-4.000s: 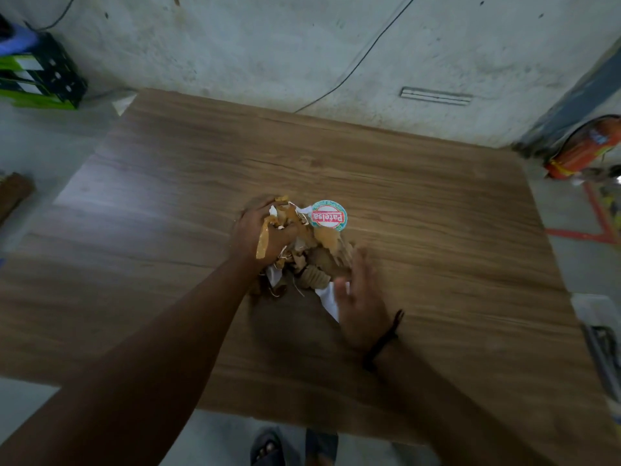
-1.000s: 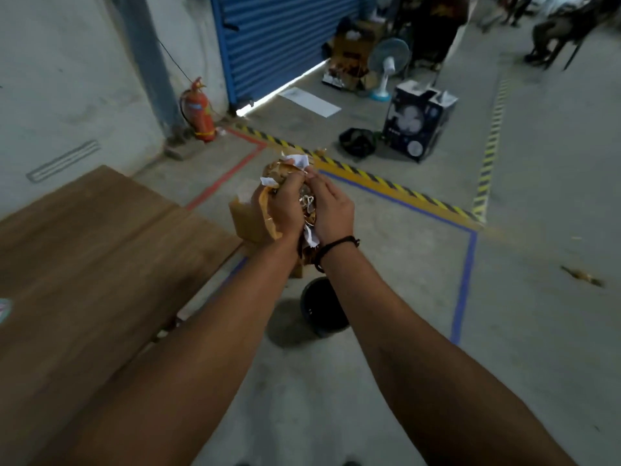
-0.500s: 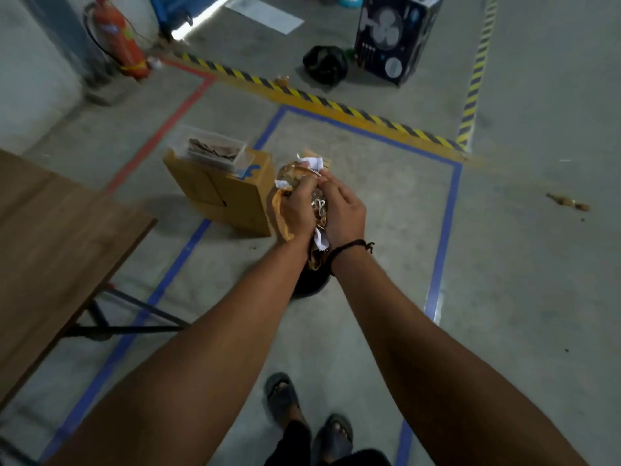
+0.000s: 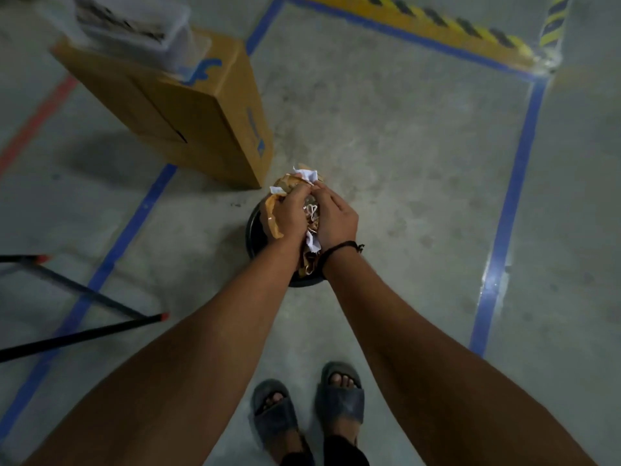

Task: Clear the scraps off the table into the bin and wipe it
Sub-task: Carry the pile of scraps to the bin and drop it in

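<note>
A bundle of brown cardboard and white paper scraps (image 4: 311,210) is clasped between both hands. My left hand (image 4: 290,213) grips it from the left and my right hand (image 4: 336,218) from the right, fingers curled over the top. Directly below the hands stands a round black bin (image 4: 253,232) on the concrete floor, mostly hidden by my wrists and the scraps. The table top is out of view.
A cardboard box (image 4: 188,109) with a clear plastic tub (image 4: 131,25) on it stands just beyond the bin to the left. Black table legs (image 4: 84,327) reach in from the left. Blue tape lines (image 4: 504,210) mark the floor. My sandalled feet (image 4: 309,408) are below.
I have turned away from the table with the scraps in both hands. My view has tilted down and the hands now hang right over the black bin.
</note>
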